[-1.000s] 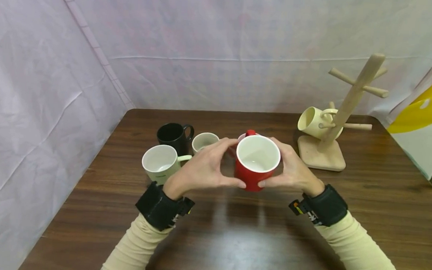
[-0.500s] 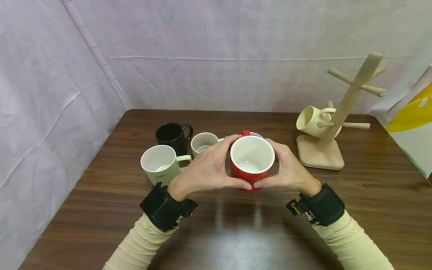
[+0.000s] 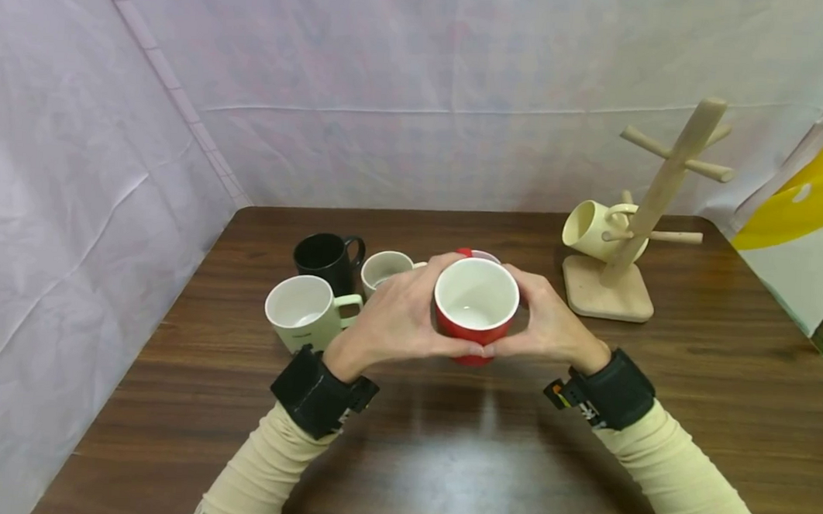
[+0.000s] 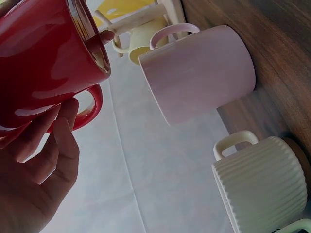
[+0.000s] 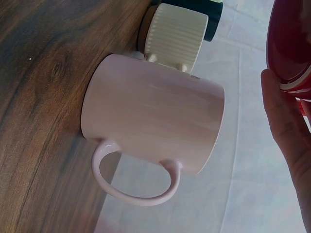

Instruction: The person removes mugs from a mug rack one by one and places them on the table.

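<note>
A red mug (image 3: pixel 477 299) with a white inside is held up off the table, upright, its handle toward the back. My left hand (image 3: pixel 405 311) grips it from the left; in the left wrist view its fingers (image 4: pixel 65 145) curl near the handle. My right hand (image 3: pixel 548 322) holds the other side, and both thumbs meet low on the near wall. Behind the red mug stands a pink mug (image 5: pixel 150 111), mostly hidden in the head view. Left of it is a ribbed cream mug (image 4: pixel 262 187), partly covered by my left hand.
A pale green mug (image 3: pixel 300 313) and a black mug (image 3: pixel 324 256) stand at the left of the brown table (image 3: pixel 726 382). Back right, a wooden mug tree (image 3: pixel 659 204) carries a pale yellow mug (image 3: pixel 587 229) on a low peg. White cloth (image 3: pixel 389 155) hangs behind.
The red mug has shifted a little to the left in both hands. My thumbs have come together on its near side.
</note>
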`<state>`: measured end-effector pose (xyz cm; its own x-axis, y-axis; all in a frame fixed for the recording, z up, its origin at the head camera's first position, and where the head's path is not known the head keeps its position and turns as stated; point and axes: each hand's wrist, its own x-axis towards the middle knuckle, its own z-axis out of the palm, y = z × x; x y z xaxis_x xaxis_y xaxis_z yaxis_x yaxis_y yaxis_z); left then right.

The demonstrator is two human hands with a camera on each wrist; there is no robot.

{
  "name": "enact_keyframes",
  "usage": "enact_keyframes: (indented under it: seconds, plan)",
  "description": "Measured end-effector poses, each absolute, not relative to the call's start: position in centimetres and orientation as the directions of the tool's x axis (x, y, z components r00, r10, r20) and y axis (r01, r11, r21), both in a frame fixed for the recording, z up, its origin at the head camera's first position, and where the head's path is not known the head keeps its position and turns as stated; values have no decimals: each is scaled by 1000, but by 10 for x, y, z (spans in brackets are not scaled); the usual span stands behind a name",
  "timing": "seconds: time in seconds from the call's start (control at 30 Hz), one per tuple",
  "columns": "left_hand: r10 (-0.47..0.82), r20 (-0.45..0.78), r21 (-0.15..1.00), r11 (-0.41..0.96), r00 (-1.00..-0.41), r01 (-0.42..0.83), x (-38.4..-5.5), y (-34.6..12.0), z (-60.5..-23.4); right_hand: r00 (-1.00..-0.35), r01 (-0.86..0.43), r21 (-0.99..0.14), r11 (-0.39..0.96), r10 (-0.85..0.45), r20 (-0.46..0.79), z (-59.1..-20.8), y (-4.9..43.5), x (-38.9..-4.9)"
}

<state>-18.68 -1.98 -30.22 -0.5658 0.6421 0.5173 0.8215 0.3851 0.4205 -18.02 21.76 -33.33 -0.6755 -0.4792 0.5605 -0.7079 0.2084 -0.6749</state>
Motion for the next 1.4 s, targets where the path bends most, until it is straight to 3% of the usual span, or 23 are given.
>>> enact_keyframes:
  seconds: [0.93, 1.4]
  plan:
    - [605, 555, 378, 428, -571, 821, -186, -23, -302, -712, -639, -738, 219, -533, 458, -330, 223, -181]
    - [564, 557, 399, 462, -610, 792, -190, -37, -301, -680, -723, -649, 237, -410, 608, -313, 255, -184]
